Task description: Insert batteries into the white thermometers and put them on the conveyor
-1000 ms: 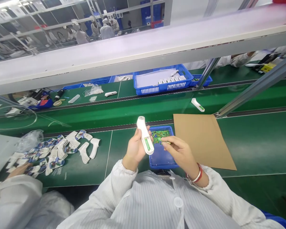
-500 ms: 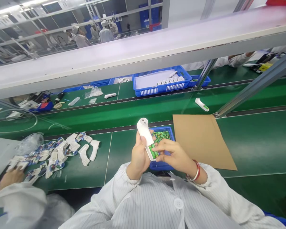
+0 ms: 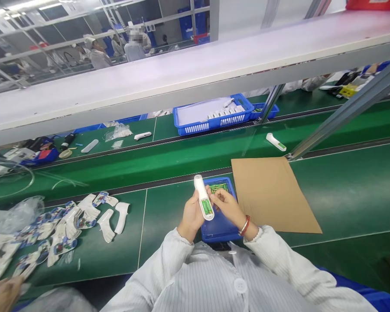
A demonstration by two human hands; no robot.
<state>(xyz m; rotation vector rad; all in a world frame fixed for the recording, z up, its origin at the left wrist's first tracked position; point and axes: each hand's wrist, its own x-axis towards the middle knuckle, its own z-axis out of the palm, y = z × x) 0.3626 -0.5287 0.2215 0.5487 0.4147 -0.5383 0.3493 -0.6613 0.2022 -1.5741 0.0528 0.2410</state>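
My left hand [image 3: 192, 213] is wrapped round a white handheld thermometer [image 3: 200, 187], which stands nearly upright with its open battery compartment facing me. Two green batteries [image 3: 207, 206] lie side by side in that compartment. At the thermometer's right edge is my right hand [image 3: 226, 205], its fingers bent together; whether something small is between them is hidden. Just behind and below both hands sits a blue tray [image 3: 217, 229], with loose green batteries [image 3: 219, 187] at its far end.
Brown cardboard [image 3: 273, 195] lies right of the tray. Another thermometer [image 3: 276, 142] rests on the green belt [image 3: 169, 149]. White housing parts [image 3: 65, 221] are heaped at left, near another person's hand [image 3: 4, 294]. A blue basket [image 3: 211, 125] stands beyond, under a shelf [image 3: 188, 73] with a slanted post [image 3: 341, 108].
The thermometer has turned so its compartment faces me more squarely. My right fingers have drawn back from the batteries to its side edge. The whole view has shifted slightly.
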